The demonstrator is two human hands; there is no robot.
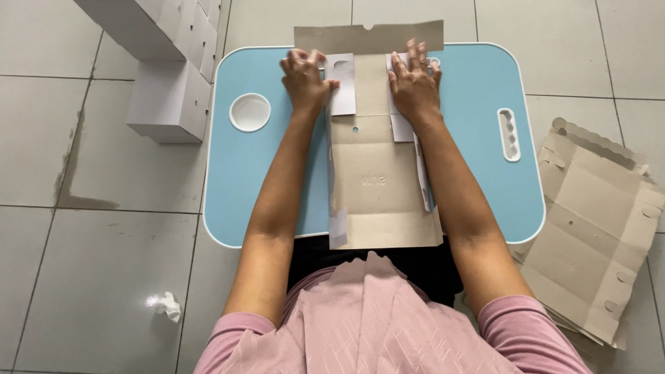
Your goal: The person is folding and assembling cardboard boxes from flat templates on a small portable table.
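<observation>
Flat brown cardboard box blank [374,183]: lies centred on the light-blue lap table [478,125], side flaps white. Left hand [305,77]: fingers spread, pressing the left flap. Right hand [414,82]: fingers spread, pressing the right flap. Stack of unfolded blanks [596,221]: floor, right. Assembled white boxes [166,62]: stacked, upper left. Crumpled tissue [166,305]: floor, lower left.

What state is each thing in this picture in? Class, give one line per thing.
Cardboard box blank: flat on the table, side flaps folded inward.
Left hand: pressing a flap down, fingers curled.
Right hand: pressing a flap down, fingers spread.
Blue table: upright.
White boxes: assembled, stacked.
Spare blanks: unfolded, piled on the floor.
</observation>
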